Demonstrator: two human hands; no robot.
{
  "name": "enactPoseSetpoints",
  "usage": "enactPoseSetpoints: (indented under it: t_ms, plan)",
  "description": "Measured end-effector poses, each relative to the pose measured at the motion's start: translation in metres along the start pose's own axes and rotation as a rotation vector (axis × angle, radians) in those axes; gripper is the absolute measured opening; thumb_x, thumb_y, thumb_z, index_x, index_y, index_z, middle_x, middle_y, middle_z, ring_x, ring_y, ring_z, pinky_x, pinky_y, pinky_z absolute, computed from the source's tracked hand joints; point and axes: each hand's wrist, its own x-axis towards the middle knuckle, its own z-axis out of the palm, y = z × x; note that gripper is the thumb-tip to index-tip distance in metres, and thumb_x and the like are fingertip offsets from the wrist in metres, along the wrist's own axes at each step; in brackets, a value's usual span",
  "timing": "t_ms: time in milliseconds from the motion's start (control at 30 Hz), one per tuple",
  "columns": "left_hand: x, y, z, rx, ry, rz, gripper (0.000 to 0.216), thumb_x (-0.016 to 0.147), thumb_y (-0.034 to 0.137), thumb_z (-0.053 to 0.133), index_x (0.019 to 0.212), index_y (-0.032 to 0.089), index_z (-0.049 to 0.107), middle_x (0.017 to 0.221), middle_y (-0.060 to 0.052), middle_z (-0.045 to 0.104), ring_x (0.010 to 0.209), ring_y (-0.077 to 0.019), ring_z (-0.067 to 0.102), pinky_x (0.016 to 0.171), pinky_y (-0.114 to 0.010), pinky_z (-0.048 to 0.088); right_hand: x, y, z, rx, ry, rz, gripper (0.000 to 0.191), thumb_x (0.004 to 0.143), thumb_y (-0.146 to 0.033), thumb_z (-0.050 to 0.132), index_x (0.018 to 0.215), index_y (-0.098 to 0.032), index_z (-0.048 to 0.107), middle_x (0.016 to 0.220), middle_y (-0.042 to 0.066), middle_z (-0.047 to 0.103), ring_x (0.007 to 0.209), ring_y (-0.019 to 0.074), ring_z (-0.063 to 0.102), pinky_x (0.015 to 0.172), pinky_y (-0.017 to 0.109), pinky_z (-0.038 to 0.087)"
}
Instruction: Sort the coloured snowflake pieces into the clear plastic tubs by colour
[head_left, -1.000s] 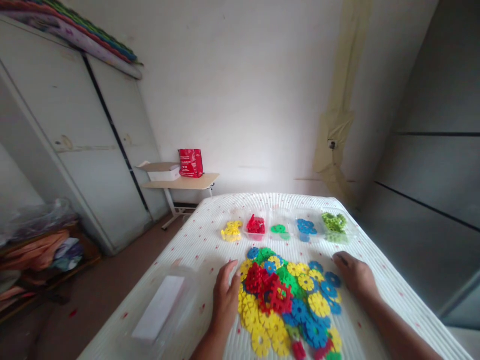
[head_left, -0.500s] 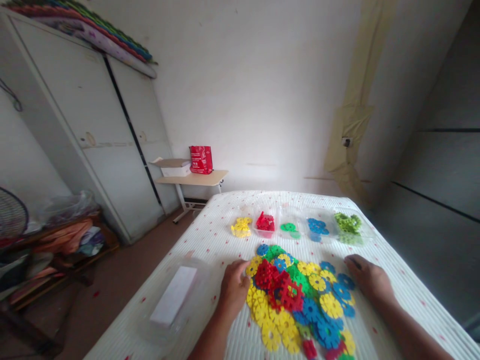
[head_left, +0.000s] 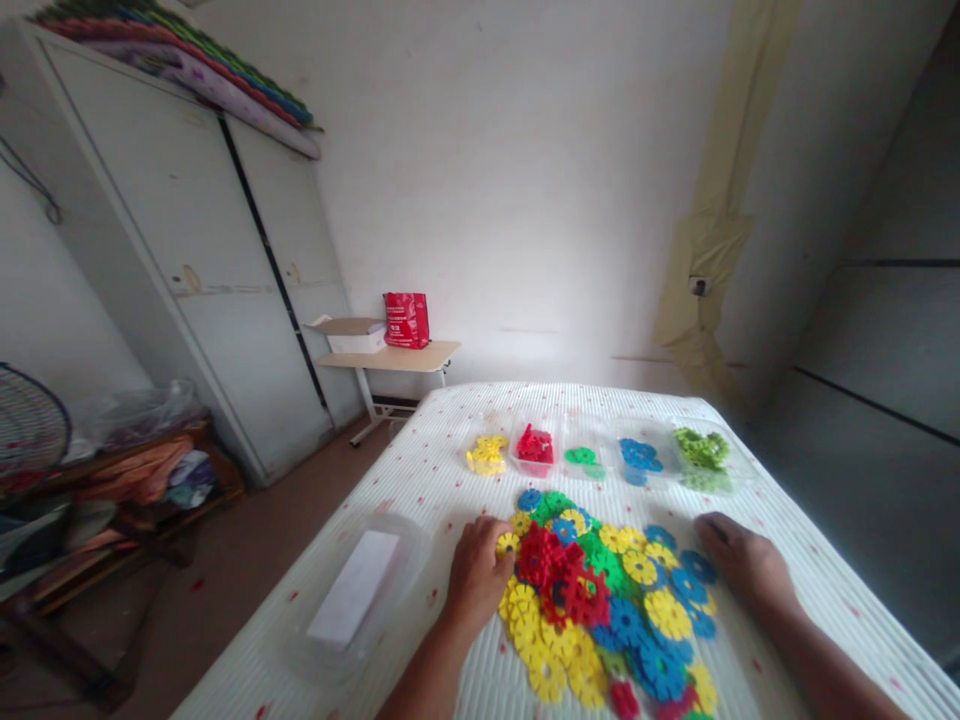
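Note:
A pile of plastic snowflake discs lies on the table, with yellow discs [head_left: 546, 670], blue discs [head_left: 660, 665], green discs [head_left: 606, 565] and red square-toothed pieces [head_left: 586, 597]. At the pile's left edge, my left hand [head_left: 480, 565] pinches a yellow snowflake disc [head_left: 508, 543] between thumb and fingers. My right hand [head_left: 742, 565] rests on the cloth right of the pile, close to a blue disc [head_left: 699, 567]; its fingers are curled in and nothing shows in them.
Behind the pile stand clear containers in a row, holding yellow pieces [head_left: 487, 452], red pieces [head_left: 534, 445], green discs [head_left: 581, 456], blue discs [head_left: 640, 455] and light green pieces [head_left: 701, 450]. A clear lid [head_left: 401, 570] with a white block [head_left: 355, 588] lies left.
My left hand has closed on a yellow disc at the pile's edge and drawn it slightly out. The right hand stays in about the same place. The view has shifted a little.

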Motion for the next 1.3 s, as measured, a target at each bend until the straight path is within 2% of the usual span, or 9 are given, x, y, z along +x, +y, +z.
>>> enactPoseSetpoints:
  t_ms: [233,467,800,1033,1167,1300]
  plan:
    - [0.002,-0.006,0.002,-0.134,0.025,-0.11,0.031,0.068,0.007,0.047,0.091,0.019,0.064,0.091,-0.003,0.068,0.087,-0.0163,0.06,0.082,-0.029,0.046,-0.001,-0.006,-0.005,-0.013,-0.047,0.028,0.037,0.077,-0.043,0.033,0.079,-0.023,0.065,0.074,0.005,0.07,0.065,0.0199,0.065,0.057,0.024,0.043]
    - [0.023,-0.002,0.001,-0.262,0.007,-0.184,0.033,0.07,0.009,0.046,0.095,0.015,0.067,0.087,-0.004,0.072,0.077,-0.0153,0.065,0.071,-0.025,0.05,0.0,0.001,0.001,0.021,-0.033,-0.001,0.035,0.079,-0.043,0.036,0.079,-0.024,0.065,0.073,0.004,0.07,0.065,0.0197,0.065,0.057,0.024,0.043]
    - [0.038,0.002,0.006,-0.193,-0.057,-0.113,0.036,0.062,0.003,0.052,0.089,0.018,0.069,0.095,-0.003,0.066,0.093,-0.0153,0.059,0.088,-0.028,0.045,0.001,0.003,0.003,0.003,-0.06,-0.004,0.038,0.08,-0.044,0.033,0.083,-0.023,0.065,0.077,0.005,0.071,0.069,0.0206,0.065,0.059,0.025,0.044]
    - [0.046,0.004,0.009,-0.225,-0.127,-0.138,0.045,0.056,-0.002,0.05,0.091,0.019,0.07,0.093,-0.003,0.067,0.093,-0.0163,0.061,0.09,-0.027,0.043,0.001,0.004,0.004,0.001,-0.055,0.003,0.036,0.08,-0.043,0.034,0.083,-0.024,0.065,0.077,0.004,0.071,0.068,0.0205,0.065,0.059,0.025,0.043]
    - [0.048,-0.001,0.012,-0.304,-0.116,-0.233,0.046,0.052,-0.001,0.052,0.09,0.018,0.069,0.085,-0.002,0.069,0.083,-0.0164,0.063,0.078,-0.027,0.048,0.001,0.003,0.002,0.006,-0.049,-0.002,0.034,0.08,-0.043,0.036,0.081,-0.025,0.064,0.074,0.003,0.07,0.066,0.0199,0.065,0.057,0.025,0.043]
    - [0.05,-0.008,0.005,-0.425,-0.128,-0.325,0.027,0.051,0.002,0.056,0.07,0.015,0.069,0.061,0.002,0.066,0.061,-0.0143,0.061,0.058,-0.023,0.047,0.0,0.004,0.004,0.031,-0.036,-0.019,0.032,0.079,-0.043,0.036,0.08,-0.026,0.064,0.072,0.002,0.07,0.064,0.0191,0.064,0.057,0.024,0.042]
